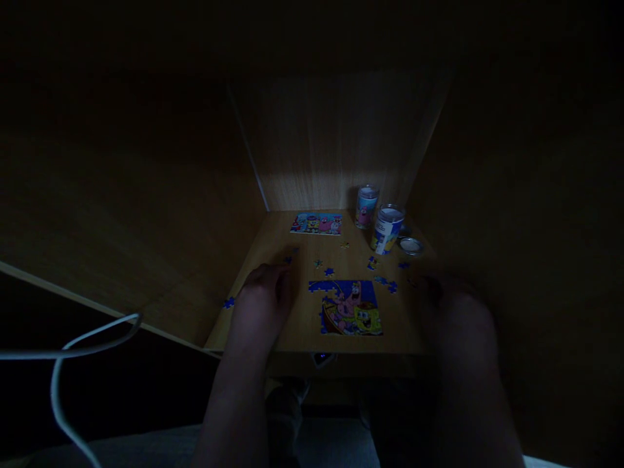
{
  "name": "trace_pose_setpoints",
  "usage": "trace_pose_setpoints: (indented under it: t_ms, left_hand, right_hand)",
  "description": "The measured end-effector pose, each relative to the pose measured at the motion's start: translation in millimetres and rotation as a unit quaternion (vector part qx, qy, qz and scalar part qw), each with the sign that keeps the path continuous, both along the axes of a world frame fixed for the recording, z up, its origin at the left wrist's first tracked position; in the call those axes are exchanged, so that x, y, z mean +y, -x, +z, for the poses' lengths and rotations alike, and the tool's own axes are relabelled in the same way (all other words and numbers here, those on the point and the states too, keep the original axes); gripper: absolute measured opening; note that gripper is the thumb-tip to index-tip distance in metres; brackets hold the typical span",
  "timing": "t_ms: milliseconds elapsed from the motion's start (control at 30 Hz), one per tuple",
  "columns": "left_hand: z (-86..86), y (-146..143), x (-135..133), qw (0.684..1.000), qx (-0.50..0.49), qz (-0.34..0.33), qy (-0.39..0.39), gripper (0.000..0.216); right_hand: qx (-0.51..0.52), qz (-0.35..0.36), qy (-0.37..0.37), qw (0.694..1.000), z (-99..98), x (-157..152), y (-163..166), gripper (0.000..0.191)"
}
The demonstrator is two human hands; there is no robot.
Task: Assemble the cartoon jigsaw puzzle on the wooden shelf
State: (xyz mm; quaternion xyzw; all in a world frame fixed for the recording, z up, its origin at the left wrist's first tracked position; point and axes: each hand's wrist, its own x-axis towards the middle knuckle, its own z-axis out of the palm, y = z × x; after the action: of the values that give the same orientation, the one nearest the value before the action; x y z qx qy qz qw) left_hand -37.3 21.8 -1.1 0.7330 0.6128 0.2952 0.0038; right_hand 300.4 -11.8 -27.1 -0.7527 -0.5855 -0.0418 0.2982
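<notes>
A partly joined jigsaw puzzle of cartoon characters lies on the wooden surface between my hands, with a gap in its upper left part. My left hand is to its left, fingers curled in; whether a piece is between them is hidden. Just beyond those fingers lies a small blue puzzle piece. On the other side, my right hand is low over the surface, its fingertips in deep shadow close to a dark puzzle piece. Loose pieces are scattered beyond the puzzle, and another blue piece sits at the left edge.
A finished cartoon puzzle lies at the back. Two clear-topped cans with cartoon labels stand at the back right, beside a round lid. Wooden panels enclose the surface. A white cable hangs at lower left. The light is dim.
</notes>
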Motion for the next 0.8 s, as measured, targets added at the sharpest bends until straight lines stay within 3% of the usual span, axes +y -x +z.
trace_pose_setpoints:
  t_ms: [167,433,633,800]
  left_hand:
    - [-0.6,-0.3,-1.3,1.000,0.010,0.025,0.002,0.023]
    - [-7.6,-0.9,4.2,0.996,0.055,0.064,-0.004,0.028]
    - [-11.2,1.3,5.0,0.995,0.071,0.073,-0.008,0.034]
    - [-10.4,-0.4,6.9,0.996,0.064,0.058,-0.016,0.029]
  right_hand:
    - [-0.094,0.039,0.003,0.995,-5.7,2.1,7.1,0.042]
    - [-0.104,0.010,0.053,0.993,-7.6,3.8,4.8,0.038]
    - [-0.074,0.034,0.018,0.997,-4.5,2.7,9.0,0.035]
    - [-0.048,0.115,-0.033,0.992,-5.8,6.8,14.6,0.035]
